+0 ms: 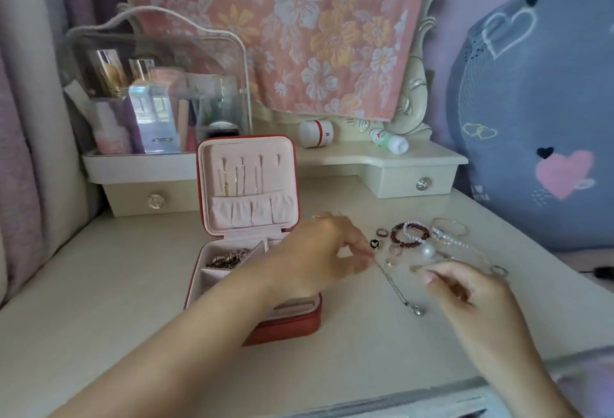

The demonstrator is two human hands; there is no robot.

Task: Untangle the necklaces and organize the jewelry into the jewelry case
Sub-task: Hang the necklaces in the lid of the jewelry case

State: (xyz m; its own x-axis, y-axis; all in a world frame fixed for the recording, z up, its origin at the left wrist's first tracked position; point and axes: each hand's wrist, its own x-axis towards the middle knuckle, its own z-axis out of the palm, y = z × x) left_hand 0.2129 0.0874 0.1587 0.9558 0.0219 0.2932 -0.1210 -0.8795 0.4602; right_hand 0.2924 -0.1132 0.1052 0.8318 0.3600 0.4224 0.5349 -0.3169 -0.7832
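Head view: the left hand reaches across the open red jewelry case. Its fingers pinch the upper end of a thin chain necklace lying on the counter. The right hand hovers beside the chain with fingers curled; whether they hold anything cannot be told. Tangled chains occupy the case's rear-left compartment. Loose bracelets and rings lie right of the case.

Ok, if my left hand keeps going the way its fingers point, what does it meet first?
Probably the small rings just right of the left hand, which seems to pinch a thin chain, then the big pearl; depth is unclear.
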